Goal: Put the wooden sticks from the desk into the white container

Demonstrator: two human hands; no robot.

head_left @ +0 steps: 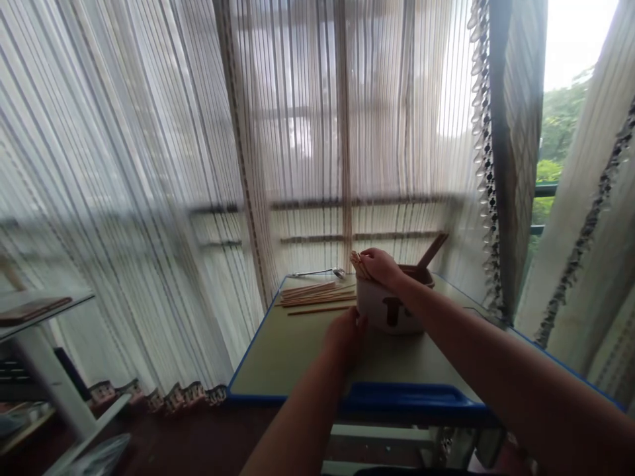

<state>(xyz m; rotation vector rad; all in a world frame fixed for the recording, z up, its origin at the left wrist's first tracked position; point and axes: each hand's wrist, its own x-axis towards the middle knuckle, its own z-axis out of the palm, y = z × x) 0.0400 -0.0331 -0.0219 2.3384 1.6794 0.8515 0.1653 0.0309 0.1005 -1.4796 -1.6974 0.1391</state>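
Observation:
A white container (370, 309) with dark brown lettering and a brown inside stands on the desk. My right hand (381, 266) is at its upper left rim, closed around a bundle of chopsticks (358, 265) whose pale ends jut out to the left. Low on the container's left side, my left hand (344, 334) grips it, with its fingers partly hidden. Several more chopsticks (317, 299) lie in a loose row left of the container. From its right side, a few dark brown sticks (433, 250) lean outward.
The pale desk (282, 357) has a blue edge and a blue front groove (407, 395). A metal spoon-like utensil (320, 272) lies at its back edge. Striped sheer curtains (302, 152) hang close behind. To the left is another table (54, 311) with a flat brown item on it.

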